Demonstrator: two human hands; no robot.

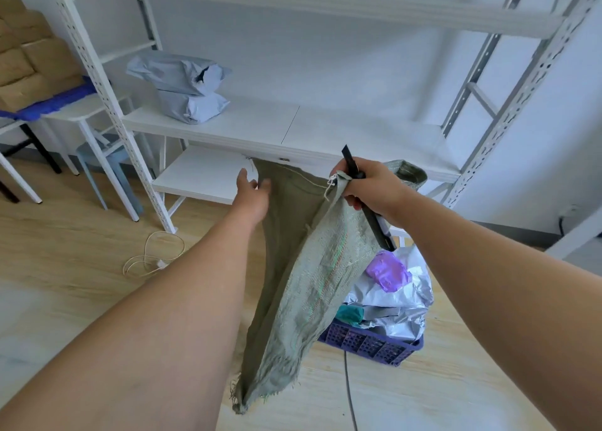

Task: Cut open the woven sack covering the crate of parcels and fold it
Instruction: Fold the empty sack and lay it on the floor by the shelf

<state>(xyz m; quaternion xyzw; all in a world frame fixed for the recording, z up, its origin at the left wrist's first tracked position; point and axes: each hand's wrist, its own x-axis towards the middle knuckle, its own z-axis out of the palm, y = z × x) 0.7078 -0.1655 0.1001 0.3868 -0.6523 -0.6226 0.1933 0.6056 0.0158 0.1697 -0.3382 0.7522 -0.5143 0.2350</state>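
Note:
A grey-green woven sack hangs in the air in front of me, its frayed lower edge near the floor. My left hand grips the sack's top edge on the left. My right hand pinches the top edge on the right, where a white string dangles, and also holds a black utility knife whose blade end points up. Below on the right stands a purple plastic crate on the floor, filled with silver, purple and teal parcels, uncovered.
A white metal shelf rack stands ahead, with two grey parcels on its shelf. A white cable lies coiled on the wooden floor at left. Cardboard boxes sit on a small table far left. A grey cable runs along the floor.

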